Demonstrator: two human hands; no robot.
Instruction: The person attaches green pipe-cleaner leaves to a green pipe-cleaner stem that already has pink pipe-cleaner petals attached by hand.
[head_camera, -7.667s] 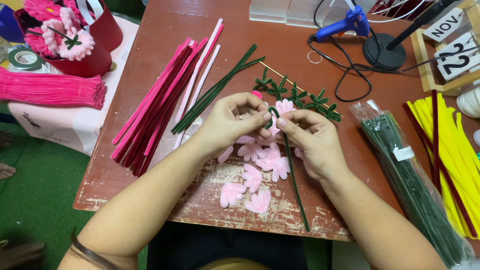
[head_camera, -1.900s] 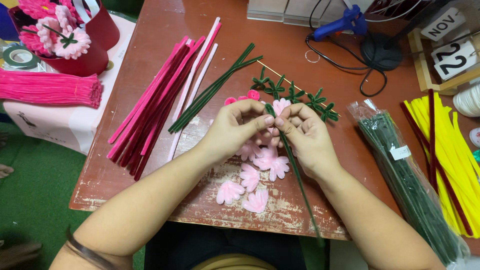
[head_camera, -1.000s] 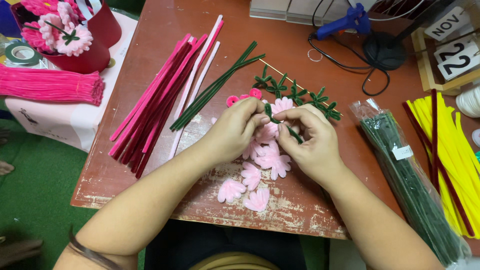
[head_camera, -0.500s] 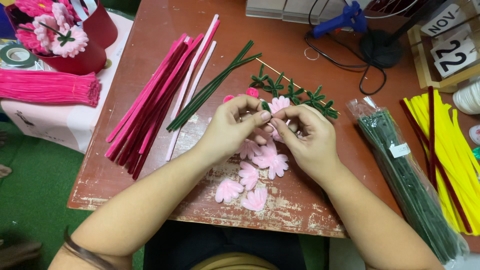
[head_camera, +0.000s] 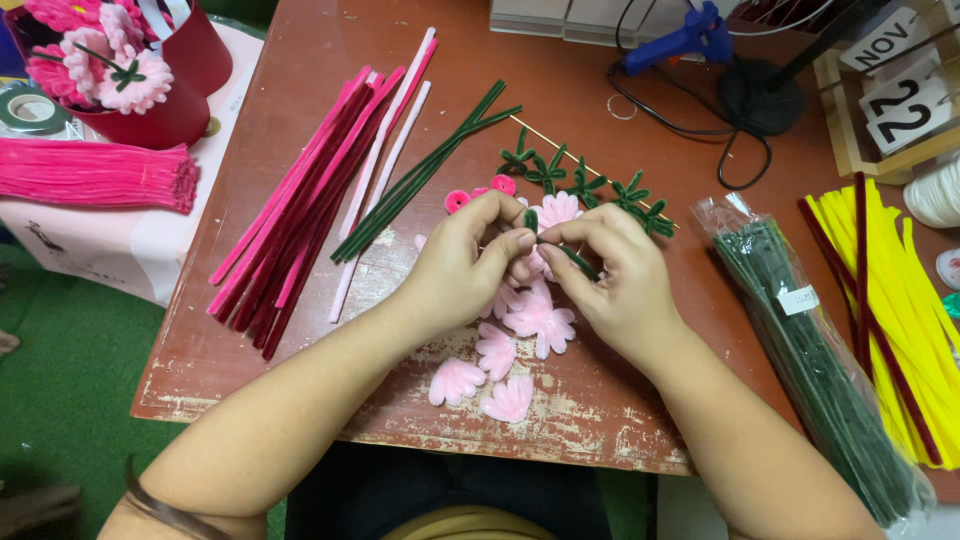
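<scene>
Little change since half a second ago: both hands still joined over worktop (head_camera: 300, 390) centre, fingertips closer. Left hand (head_camera: 462, 262) and right hand (head_camera: 612, 285) pinching green stem (head_camera: 578, 262) and pale pink flower (head_camera: 556, 210) between them, above loose pink petals (head_camera: 540, 322). Best kept taut, wound tight against flower base. Joint itself hidden under fingers; stem's lower run not traceable.

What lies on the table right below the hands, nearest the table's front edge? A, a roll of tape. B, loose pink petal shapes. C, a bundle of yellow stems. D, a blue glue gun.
B: loose pink petal shapes lie on the worn table just below the left hand and right hand.
</scene>
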